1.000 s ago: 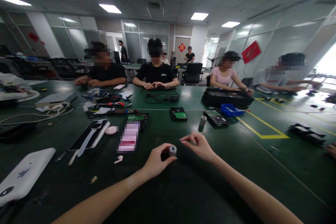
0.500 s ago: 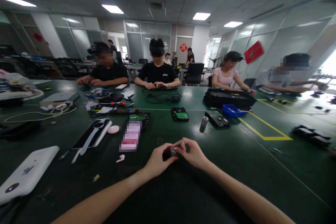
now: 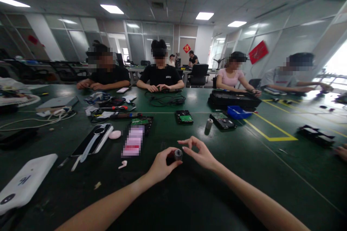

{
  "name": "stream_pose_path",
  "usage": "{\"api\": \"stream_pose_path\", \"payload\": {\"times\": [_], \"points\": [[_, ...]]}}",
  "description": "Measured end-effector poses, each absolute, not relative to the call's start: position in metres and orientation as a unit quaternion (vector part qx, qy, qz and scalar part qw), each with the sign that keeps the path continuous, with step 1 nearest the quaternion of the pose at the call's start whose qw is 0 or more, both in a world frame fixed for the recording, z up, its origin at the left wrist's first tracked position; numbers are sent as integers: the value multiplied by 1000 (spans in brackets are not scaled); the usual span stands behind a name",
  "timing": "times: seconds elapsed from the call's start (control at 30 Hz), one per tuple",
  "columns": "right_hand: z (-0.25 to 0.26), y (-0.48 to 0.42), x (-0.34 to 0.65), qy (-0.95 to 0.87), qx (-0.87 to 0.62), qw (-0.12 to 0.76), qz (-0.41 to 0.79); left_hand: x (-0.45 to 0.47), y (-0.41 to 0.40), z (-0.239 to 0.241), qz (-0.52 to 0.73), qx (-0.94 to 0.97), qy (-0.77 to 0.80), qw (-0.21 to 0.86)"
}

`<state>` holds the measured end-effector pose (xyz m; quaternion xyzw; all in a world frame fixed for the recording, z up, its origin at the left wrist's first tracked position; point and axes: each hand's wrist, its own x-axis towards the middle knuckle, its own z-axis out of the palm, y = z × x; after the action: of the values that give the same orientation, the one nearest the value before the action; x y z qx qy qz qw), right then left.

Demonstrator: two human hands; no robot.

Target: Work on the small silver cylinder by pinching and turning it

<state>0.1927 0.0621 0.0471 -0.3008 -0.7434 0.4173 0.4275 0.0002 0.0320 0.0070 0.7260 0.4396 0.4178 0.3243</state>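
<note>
My left hand (image 3: 162, 165) is closed around a small dark cylinder with a silver end (image 3: 177, 154), held just above the green table (image 3: 206, 195). My right hand (image 3: 199, 151) hovers right beside the cylinder's silver end, fingers spread apart, thumb and forefinger close to it but not gripping. A second grey cylinder (image 3: 208, 124) stands upright on the table further back.
A pink blurred card (image 3: 132, 144), a white earbud (image 3: 123, 165), a phone with a watch (image 3: 93, 139), a white box (image 3: 23, 184), circuit boards (image 3: 184, 117), cables (image 3: 166, 99) and a blue tray (image 3: 238, 112) lie on the table. Several people sit along the far side.
My right hand pinched the cylinder's silver end half a second ago; now it has let go and opened beside it. The left hand kept its hold.
</note>
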Motion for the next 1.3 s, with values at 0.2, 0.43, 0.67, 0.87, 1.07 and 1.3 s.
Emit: {"api": "stream_pose_path", "payload": {"times": [0.2,0.43,0.67,0.87,1.07,1.3], "points": [[44,58,189,-723,-347,464,377,1,31,8,414,730,439,321],[34,54,172,-731,-320,444,408,1,31,7,416,730,442,313],[39,97,227,-721,-338,452,403,0,31,9,408,728,448,321],[8,125,285,-766,-372,328,409,-2,29,12,399,733,446,322],[5,119,281,-754,-399,345,391,-1,30,10,399,734,450,315],[29,82,207,-691,-311,457,466,0,31,5,412,730,444,316]]}}
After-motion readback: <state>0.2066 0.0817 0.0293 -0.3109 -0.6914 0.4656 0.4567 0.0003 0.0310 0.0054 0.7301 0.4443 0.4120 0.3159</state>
